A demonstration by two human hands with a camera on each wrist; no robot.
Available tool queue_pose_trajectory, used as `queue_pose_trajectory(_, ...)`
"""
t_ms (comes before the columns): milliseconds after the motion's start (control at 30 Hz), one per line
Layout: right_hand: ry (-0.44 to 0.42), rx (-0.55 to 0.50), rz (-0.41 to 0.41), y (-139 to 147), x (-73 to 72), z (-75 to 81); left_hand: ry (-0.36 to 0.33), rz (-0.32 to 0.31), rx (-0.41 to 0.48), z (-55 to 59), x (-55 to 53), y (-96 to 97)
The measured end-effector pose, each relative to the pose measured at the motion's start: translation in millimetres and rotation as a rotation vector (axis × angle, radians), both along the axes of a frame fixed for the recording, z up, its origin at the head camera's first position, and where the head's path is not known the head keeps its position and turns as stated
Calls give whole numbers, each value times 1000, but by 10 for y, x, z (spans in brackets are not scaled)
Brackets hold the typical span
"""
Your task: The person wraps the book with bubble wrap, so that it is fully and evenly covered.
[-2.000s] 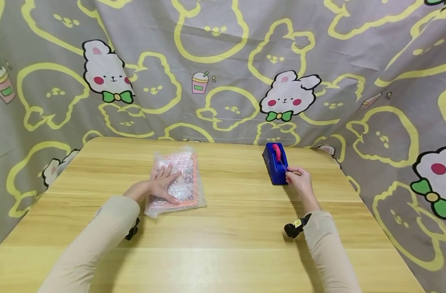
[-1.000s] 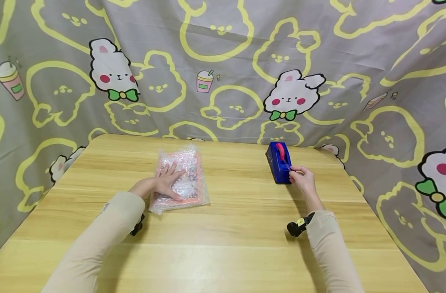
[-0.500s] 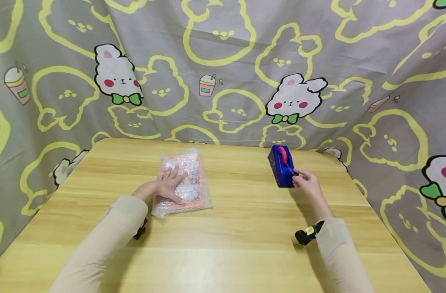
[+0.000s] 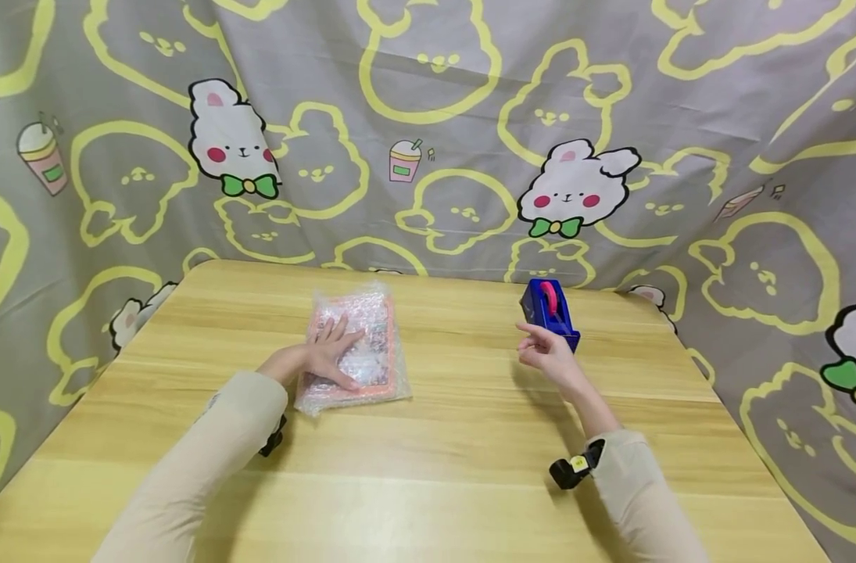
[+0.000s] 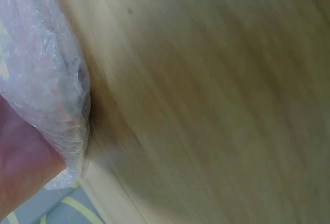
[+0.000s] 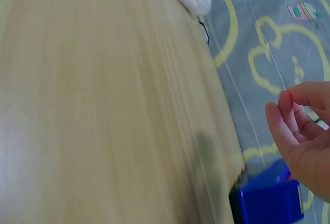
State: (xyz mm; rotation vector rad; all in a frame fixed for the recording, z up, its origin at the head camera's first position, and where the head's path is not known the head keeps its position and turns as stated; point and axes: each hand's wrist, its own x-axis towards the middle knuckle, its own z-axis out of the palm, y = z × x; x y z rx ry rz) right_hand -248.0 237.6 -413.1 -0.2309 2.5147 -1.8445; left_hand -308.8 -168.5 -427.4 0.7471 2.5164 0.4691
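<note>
My left hand [image 4: 331, 361] lies with spread fingers on a flat, orange-framed item in bubble wrap [image 4: 381, 375], at the left of the table. In the left wrist view, part of that hand [image 5: 23, 157] touches the crinkled bubble wrap [image 5: 56, 79]. My right hand [image 4: 549, 356] is raised in front of a blue tape dispenser [image 4: 571, 341] carrying a pink-cored roll [image 4: 549, 299]. The right wrist view shows thumb and forefinger of this hand [image 6: 304, 131] pinching a thin strip of clear tape [image 6: 275, 64], seen nearly edge-on. Below that hand is the dispenser [image 6: 270, 203].
A wooden table [image 4: 428, 469] carries both items. Behind it and at its sides hangs a grey curtain [image 4: 463, 141] with yellow outlines and white rabbits. A small black camera [image 4: 571, 469] sits at my right wrist.
My right hand has come away from the dispenser's front end, moving left, with a strip of tape between its fingertips. My left hand stays on the wrapped item. The head view has shifted slightly.
</note>
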Motion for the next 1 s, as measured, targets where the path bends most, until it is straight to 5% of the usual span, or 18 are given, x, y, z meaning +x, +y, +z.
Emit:
queue_pose_trajectory(567, 45, 21, 135, -613, -85, -68, -3, 5, -12, 36, 6, 1)
queue_pose_trajectory(1000, 64, 15, 152, -923, -89, -80, -14, 7, 6, 1, -15, -26)
